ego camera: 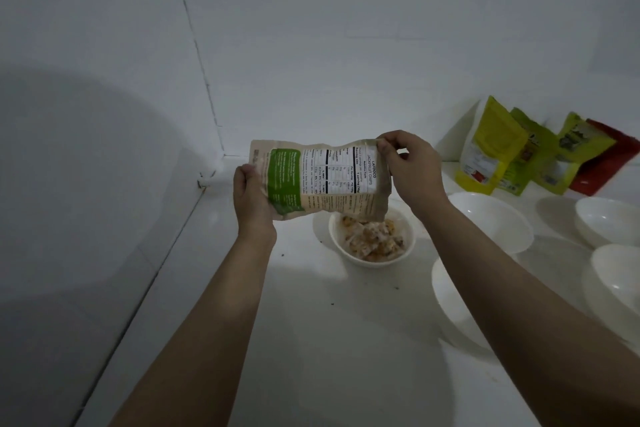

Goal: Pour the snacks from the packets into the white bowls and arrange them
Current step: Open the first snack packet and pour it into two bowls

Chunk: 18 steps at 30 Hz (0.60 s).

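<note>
A tan and green jackfruit chips packet (318,178) is held sideways in the air, its open mouth tipped down to the right. My left hand (251,198) grips its bottom end. My right hand (412,166) pinches the top edge at the mouth. Right below the mouth stands a small white bowl (337,239) holding pale and yellow chips (372,239). The packet's lower corner hides part of the bowl's far side.
Several empty white bowls stand to the right: one behind my right forearm (491,218), one under it (450,302), two at the right edge (609,222). Yellow, green and red snack packets (491,149) lean on the back wall. A wall corner closes the left side.
</note>
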### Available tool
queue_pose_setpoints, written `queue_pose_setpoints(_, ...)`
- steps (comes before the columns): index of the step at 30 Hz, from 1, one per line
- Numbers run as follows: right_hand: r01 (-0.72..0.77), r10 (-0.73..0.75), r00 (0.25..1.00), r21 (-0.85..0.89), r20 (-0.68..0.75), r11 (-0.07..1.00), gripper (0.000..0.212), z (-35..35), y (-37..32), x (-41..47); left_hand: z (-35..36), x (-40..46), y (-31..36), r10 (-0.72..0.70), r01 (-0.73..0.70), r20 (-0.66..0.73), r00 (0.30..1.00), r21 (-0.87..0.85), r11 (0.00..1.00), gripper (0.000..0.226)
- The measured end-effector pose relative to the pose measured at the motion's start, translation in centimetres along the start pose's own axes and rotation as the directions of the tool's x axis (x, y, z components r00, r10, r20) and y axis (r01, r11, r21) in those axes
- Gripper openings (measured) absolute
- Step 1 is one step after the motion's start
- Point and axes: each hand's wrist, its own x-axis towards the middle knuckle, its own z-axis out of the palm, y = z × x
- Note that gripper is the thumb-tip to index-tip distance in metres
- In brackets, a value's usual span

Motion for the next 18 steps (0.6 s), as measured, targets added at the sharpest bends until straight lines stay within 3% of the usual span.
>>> queue_pose_setpoints(10,-0.091,0.082,0.969,-0.029,-0.232,0.995,0.012,-10.3,4.4,-0.8,9.1,-4.7,-3.3,0.015,-0.024,0.232,0.973,0.035,0.999,0.032)
queue_pose_setpoints(18,-0.145,0.139,0.980,-0.032,-0.146,0.989,0.008,-18.1,8.6,1.7,17.1,-8.0,-4.9,0.060,-0.084,0.225,0.972,0.099,0.991,0.032)
